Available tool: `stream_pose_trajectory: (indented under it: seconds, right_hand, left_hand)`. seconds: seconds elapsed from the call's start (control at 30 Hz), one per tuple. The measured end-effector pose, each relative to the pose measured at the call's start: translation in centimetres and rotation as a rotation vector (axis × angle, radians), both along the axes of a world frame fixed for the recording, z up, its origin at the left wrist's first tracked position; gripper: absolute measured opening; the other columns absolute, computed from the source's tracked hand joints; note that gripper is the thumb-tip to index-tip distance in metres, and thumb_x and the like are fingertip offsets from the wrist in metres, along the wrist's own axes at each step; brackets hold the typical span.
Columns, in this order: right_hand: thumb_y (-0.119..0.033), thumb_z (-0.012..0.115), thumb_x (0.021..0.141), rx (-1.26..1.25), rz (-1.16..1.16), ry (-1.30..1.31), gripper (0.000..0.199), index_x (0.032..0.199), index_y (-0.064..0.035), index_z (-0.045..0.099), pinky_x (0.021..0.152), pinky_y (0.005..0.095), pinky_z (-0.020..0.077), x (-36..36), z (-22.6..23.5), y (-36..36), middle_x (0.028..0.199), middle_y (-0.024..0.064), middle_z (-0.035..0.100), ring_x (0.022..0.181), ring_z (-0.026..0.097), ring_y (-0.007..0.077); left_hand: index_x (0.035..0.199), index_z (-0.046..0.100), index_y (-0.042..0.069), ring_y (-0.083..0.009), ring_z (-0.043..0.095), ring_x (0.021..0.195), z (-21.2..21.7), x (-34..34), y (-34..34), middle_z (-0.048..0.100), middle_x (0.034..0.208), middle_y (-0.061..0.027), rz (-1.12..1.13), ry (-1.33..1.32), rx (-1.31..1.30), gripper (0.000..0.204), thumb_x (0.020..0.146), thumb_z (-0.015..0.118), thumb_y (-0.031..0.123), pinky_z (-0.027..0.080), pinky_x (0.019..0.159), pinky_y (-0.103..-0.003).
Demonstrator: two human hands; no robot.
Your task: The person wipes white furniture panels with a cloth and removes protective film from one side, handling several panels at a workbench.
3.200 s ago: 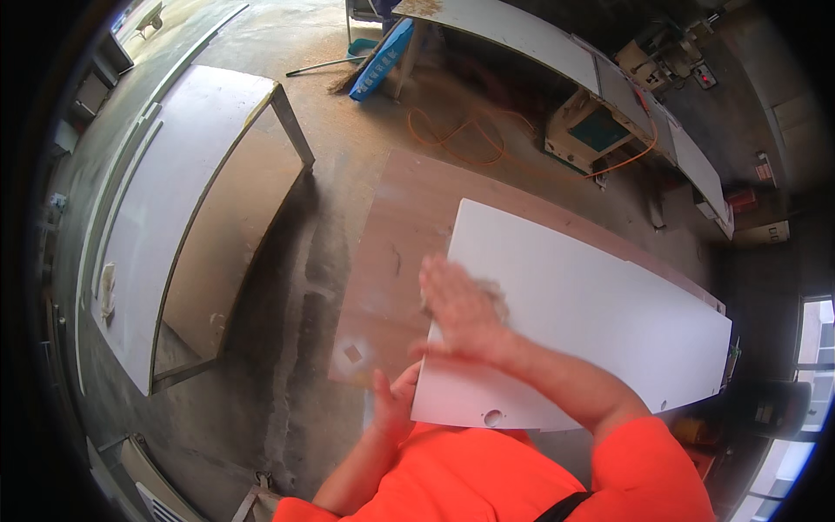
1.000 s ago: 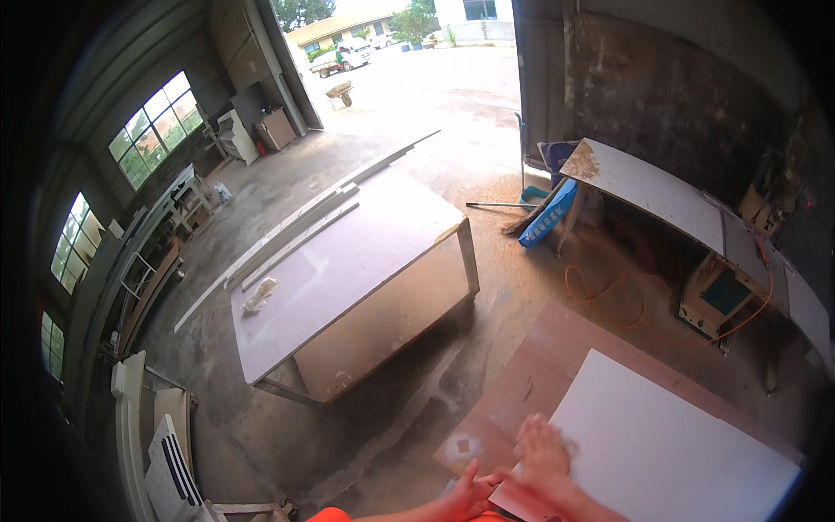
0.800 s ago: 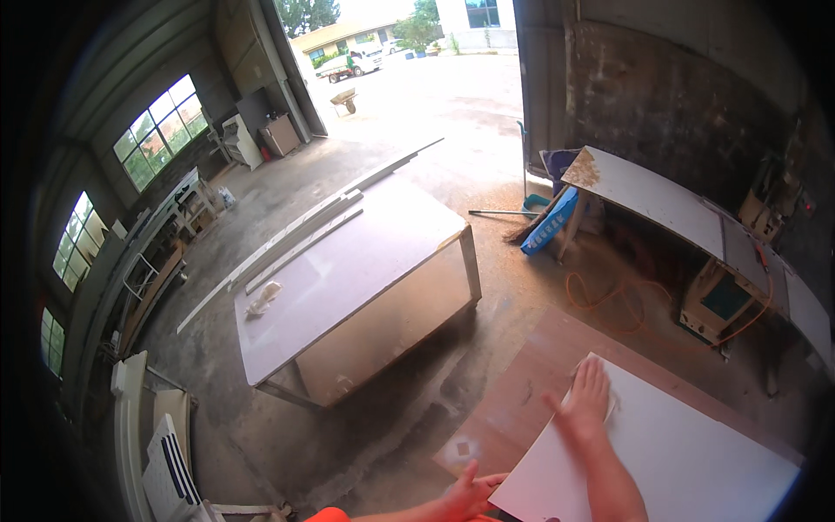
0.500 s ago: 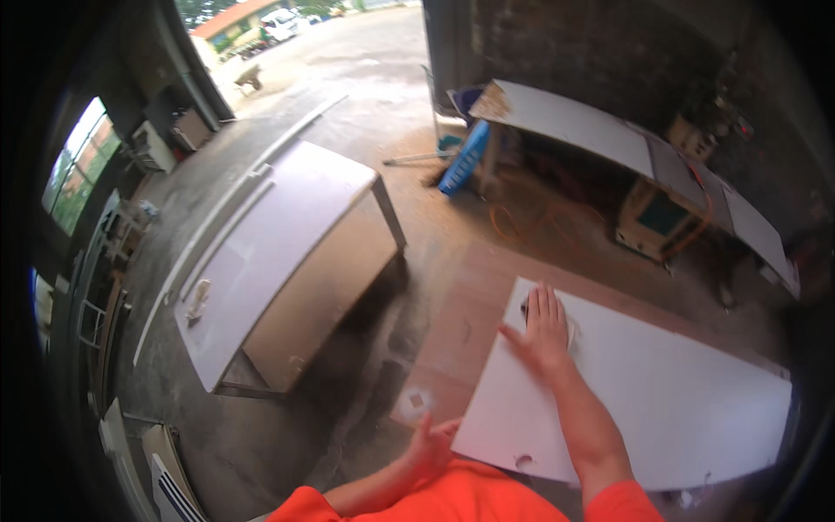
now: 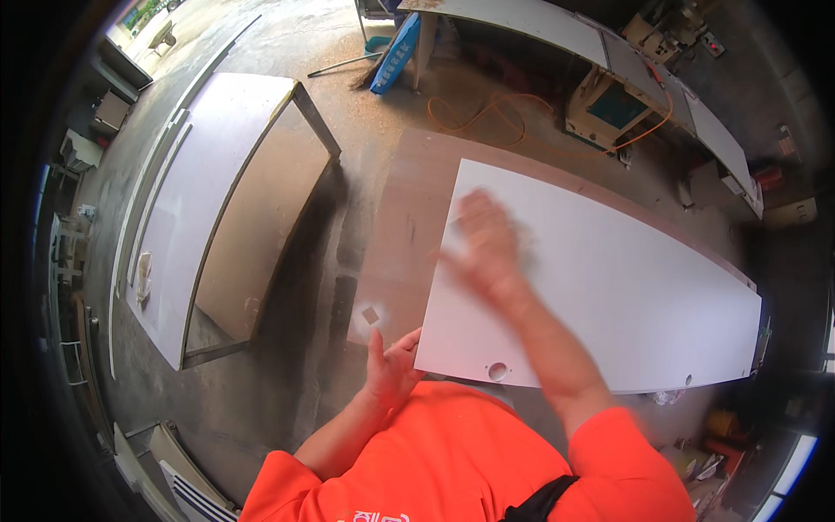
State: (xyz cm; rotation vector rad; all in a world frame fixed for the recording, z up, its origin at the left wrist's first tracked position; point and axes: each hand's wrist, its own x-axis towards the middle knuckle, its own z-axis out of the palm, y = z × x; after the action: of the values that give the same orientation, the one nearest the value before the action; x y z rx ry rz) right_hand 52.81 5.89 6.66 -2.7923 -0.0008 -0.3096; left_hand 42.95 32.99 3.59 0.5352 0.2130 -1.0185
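A long white panel (image 5: 609, 287) lies on a brown wooden board in front of me. It has a round hole (image 5: 497, 371) near its front left corner and a small one (image 5: 688, 380) farther right along the front edge. My right hand (image 5: 491, 248) is over the panel's left part, palm down, its fingers smeared by motion. Whether anything is under it, I cannot tell. At the front left corner my left hand (image 5: 393, 365) rests its fingertips against the edge, thumb raised and apart, gripping nothing.
The brown board (image 5: 400, 217) sticks out past the panel's left and far sides. Left stands a white-topped table (image 5: 209, 139) with pale strips beside it. A workbench (image 5: 522, 22), an orange hose (image 5: 474, 122) and a blue bag-like object (image 5: 396, 56) are at the back.
The view has tilted down, so the panel and my hands sit higher in the picture. My right hand, sharper and flat with spread thumb before, is now blurred. My left hand stays by the corner.
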Motion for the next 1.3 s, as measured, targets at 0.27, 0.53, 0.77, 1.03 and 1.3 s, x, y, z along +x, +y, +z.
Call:
stream_pose_trajectory:
  seconds: [0.27, 0.53, 0.77, 1.03, 1.3]
  right_hand:
    - [-0.080, 0.061, 0.085, -0.100, 0.166, 0.148, 0.116, 0.160, 0.0048, 0.032, 0.130, 0.0506, 0.0167, -4.4, -0.5, 1.1, 0.169, 0.0231, 0.029, 0.159, 0.023, 0.0378]
    - [-0.083, 0.060, 0.083, -0.126, 0.022, -0.002, 0.120, 0.155, 0.0109, 0.036, 0.129, 0.0502, 0.0187, 8.4, -1.6, -1.5, 0.167, 0.0254, 0.031, 0.157, 0.025, 0.0389]
    - [-0.088, 0.059, 0.079, -0.116, 0.157, -0.011, 0.125, 0.149, 0.0147, 0.043, 0.127, 0.0524, 0.0226, 7.5, -2.7, -1.0, 0.159, 0.0306, 0.040, 0.153, 0.031, 0.0439]
    - [-0.089, 0.055, 0.081, -0.132, 0.137, 0.253, 0.130, 0.159, 0.0106, 0.029, 0.131, 0.0480, 0.0108, 5.6, -0.7, 2.0, 0.170, 0.0259, 0.025, 0.161, 0.016, 0.0364]
    - [-0.093, 0.055, 0.077, -0.188, 0.103, 0.101, 0.135, 0.155, 0.0148, 0.032, 0.130, 0.0501, 0.0157, 9.1, -1.4, 0.1, 0.166, 0.0287, 0.029, 0.158, 0.021, 0.0413]
  left_hand:
    - [0.158, 0.035, -0.005, -0.0294, 0.048, 0.145, 0.8, -0.2, 0.1, 0.050, 0.157, -0.0169, 0.044, 0.080, 0.041, 0.118, 0.091, 0.029, 0.091, 0.032, 0.123, -0.046]
    - [0.159, 0.033, -0.005, -0.0284, 0.045, 0.147, 0.1, -0.2, -0.6, 0.049, 0.159, -0.0159, 0.042, -0.029, 0.013, 0.118, 0.091, 0.029, 0.092, 0.030, 0.124, -0.044]
    - [0.160, 0.032, -0.005, -0.0281, 0.046, 0.146, 0.5, -1.2, -0.6, 0.048, 0.159, -0.0162, 0.092, -0.028, 0.071, 0.120, 0.090, 0.030, 0.093, 0.031, 0.123, -0.044]
    - [0.159, 0.032, -0.007, -0.0287, 0.045, 0.147, 0.3, -1.8, -0.5, 0.047, 0.161, -0.0170, 0.148, -0.040, 0.068, 0.122, 0.089, 0.035, 0.093, 0.031, 0.123, -0.044]
    - [0.159, 0.032, -0.007, -0.0298, 0.044, 0.148, 0.1, -1.5, -0.4, 0.045, 0.161, -0.0176, 0.125, -0.005, 0.049, 0.124, 0.087, 0.040, 0.093, 0.031, 0.124, -0.046]
